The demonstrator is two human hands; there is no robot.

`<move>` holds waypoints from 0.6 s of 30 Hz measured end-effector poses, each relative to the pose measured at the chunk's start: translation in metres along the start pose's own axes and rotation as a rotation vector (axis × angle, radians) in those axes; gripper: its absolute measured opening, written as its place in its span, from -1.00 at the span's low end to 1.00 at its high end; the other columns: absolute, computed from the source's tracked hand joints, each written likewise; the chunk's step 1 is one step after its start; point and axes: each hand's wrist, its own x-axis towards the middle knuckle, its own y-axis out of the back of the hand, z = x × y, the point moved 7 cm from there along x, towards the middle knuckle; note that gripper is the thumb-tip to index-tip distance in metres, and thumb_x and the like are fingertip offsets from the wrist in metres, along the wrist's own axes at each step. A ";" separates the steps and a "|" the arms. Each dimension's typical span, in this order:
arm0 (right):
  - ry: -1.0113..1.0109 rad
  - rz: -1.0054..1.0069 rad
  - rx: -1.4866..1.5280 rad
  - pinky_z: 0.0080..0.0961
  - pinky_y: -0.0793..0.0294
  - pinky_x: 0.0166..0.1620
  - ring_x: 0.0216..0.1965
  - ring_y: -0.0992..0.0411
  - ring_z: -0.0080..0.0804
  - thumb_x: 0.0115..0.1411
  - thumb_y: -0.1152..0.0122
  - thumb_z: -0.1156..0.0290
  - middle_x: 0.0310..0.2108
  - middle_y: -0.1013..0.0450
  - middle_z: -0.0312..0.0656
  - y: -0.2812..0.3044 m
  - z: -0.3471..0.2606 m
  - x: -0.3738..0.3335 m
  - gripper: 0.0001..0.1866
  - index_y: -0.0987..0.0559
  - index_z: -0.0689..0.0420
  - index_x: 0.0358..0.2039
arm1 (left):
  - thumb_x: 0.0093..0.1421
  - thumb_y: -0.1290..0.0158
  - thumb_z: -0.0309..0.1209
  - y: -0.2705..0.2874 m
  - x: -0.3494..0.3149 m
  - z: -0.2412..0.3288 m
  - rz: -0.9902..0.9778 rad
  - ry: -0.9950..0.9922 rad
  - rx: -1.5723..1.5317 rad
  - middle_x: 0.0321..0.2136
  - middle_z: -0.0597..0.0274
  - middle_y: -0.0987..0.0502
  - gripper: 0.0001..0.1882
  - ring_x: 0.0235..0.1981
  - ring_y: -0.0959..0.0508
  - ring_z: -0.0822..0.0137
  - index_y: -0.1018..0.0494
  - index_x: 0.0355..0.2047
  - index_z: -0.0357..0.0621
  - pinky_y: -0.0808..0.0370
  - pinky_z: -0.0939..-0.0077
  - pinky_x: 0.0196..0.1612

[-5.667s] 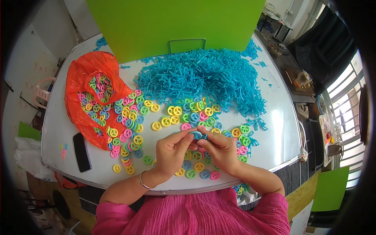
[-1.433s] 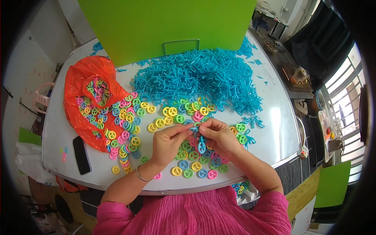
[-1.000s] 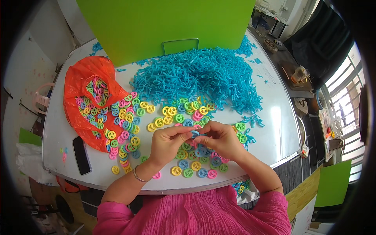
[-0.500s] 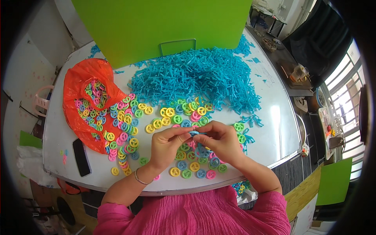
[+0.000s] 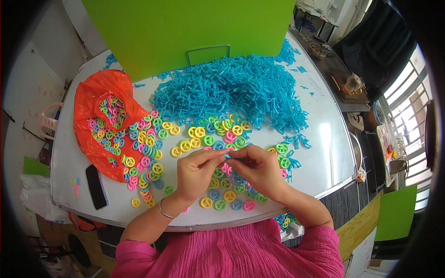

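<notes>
Over the near middle of the table, my left hand (image 5: pixel 198 171) and my right hand (image 5: pixel 262 170) meet fingertip to fingertip. Both are closed in a pinch on a small blue plastic wheel (image 5: pixel 227 156), mostly covered by the fingers. Whether a second piece is joined to it cannot be made out. Beneath and around the hands lie loose spoked wheels in yellow (image 5: pixel 206 202), green (image 5: pixel 219 205), pink (image 5: pixel 249 205) and blue (image 5: pixel 237 204). Just beyond them spreads a large heap of thin, branched blue plastic pieces (image 5: pixel 232 88).
At the left, a red plastic bag (image 5: pixel 85 134) spills more wheels onto the white table (image 5: pixel 320 169). A black phone (image 5: pixel 96 187) lies near the left front edge. Behind the heap stands a tall green panel (image 5: pixel 185 28) with a metal wire handle (image 5: pixel 208 54).
The blue wheel shows less between my fingertips, which have closed in and turned slightly around it. My hands stay in nearly the same place; the loose wheels have not visibly moved.
</notes>
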 end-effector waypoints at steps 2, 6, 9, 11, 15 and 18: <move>-0.087 -0.067 -0.159 -0.68 -0.49 -0.33 -0.36 -0.49 -0.67 0.14 -0.28 0.54 -0.39 -0.56 -0.27 0.001 -0.002 0.002 -0.82 -0.56 0.27 -0.22 | 0.17 -0.10 -0.61 -0.001 0.000 -0.011 -0.018 0.169 -0.056 -0.48 0.26 -0.59 -0.81 -0.44 -0.53 0.56 -0.60 -0.20 -0.22 -0.48 0.68 -0.38; -0.159 -0.134 -0.177 -0.68 -0.49 -0.32 -0.33 -0.50 -0.66 0.15 -0.26 0.55 -0.38 -0.57 -0.24 0.005 0.002 0.007 -0.83 -0.55 0.30 -0.24 | 0.17 -0.12 -0.58 -0.002 0.003 -0.015 -0.092 0.183 0.063 -0.47 0.25 -0.60 -0.84 -0.46 -0.55 0.56 -0.60 -0.23 -0.25 -0.50 0.68 -0.39; -0.312 -0.254 0.168 -0.62 -0.48 -0.37 -0.41 -0.51 -0.63 0.15 -0.28 0.45 -0.45 -0.55 -0.19 0.001 0.018 0.006 -0.80 -0.56 0.29 -0.26 | 0.17 -0.14 -0.56 -0.005 0.004 -0.018 -0.138 0.304 -0.079 -0.47 0.25 -0.61 -0.86 -0.47 -0.57 0.54 -0.60 -0.25 -0.27 -0.51 0.69 -0.40; -0.305 -0.259 0.171 -0.62 -0.48 -0.36 -0.40 -0.51 -0.64 0.13 -0.30 0.44 -0.44 -0.56 -0.19 0.001 0.018 0.006 -0.77 -0.55 0.30 -0.25 | 0.16 -0.14 -0.55 -0.006 0.004 -0.022 -0.170 0.360 -0.083 -0.47 0.25 -0.61 -0.86 -0.46 -0.59 0.54 -0.60 -0.26 -0.28 -0.51 0.69 -0.41; -0.203 -0.170 -0.091 -0.71 -0.48 -0.37 -0.37 -0.51 -0.67 0.13 -0.29 0.53 -0.40 -0.57 -0.24 0.000 0.005 0.004 -0.83 -0.55 0.32 -0.28 | 0.16 -0.14 -0.55 -0.004 -0.001 -0.016 -0.134 0.285 -0.020 -0.45 0.25 -0.61 -0.86 -0.43 -0.58 0.55 -0.60 -0.26 -0.28 -0.51 0.69 -0.39; -0.198 -0.116 -0.078 -0.71 -0.48 -0.36 -0.37 -0.50 -0.68 0.13 -0.30 0.53 -0.41 -0.57 -0.25 0.001 0.007 0.004 -0.83 -0.55 0.31 -0.28 | 0.17 -0.14 -0.56 -0.002 -0.003 -0.015 -0.109 0.232 0.066 -0.42 0.23 -0.61 -0.85 -0.38 -0.58 0.55 -0.60 -0.24 -0.27 -0.51 0.69 -0.36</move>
